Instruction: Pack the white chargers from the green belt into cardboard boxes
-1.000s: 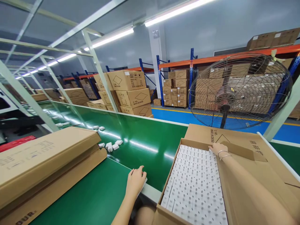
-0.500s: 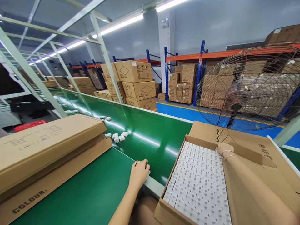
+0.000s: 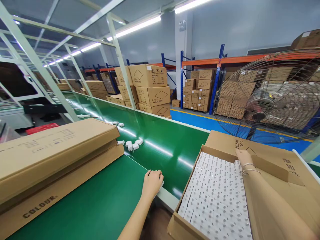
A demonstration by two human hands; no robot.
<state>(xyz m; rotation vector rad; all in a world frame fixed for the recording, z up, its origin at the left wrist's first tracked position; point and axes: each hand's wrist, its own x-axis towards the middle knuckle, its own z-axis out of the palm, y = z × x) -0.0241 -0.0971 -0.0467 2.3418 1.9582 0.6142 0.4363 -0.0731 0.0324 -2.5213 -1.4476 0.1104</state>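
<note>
My left hand (image 3: 152, 182) rests at the near rim of the green conveyor belt, fingers curled down. A white corner, like that of a small white block (image 3: 162, 183), pokes out beside its palm; the rest is covered. My right hand (image 3: 244, 158) is closed at the far right corner of an open cardboard box (image 3: 190, 173), against its inner side. Its fingertips and anything in them are hidden. Tight rows of white blocks (image 3: 215, 193) with small metal-like marks on top fill the box.
Several loose white blocks (image 3: 130, 146) lie on the conveyor belt (image 3: 162, 140). Stacked flat cartons (image 3: 60, 140) stand on the green surface at left. A caged fan (image 3: 260, 113) stands behind the box, with piled cartons (image 3: 152, 88) and racking (image 3: 217, 80) farther back.
The view has turned slightly left, so everything sits a little farther right. Both hands stay at nearly the same places; my right hand's fingers are tucked slightly further down by the box corner.
</note>
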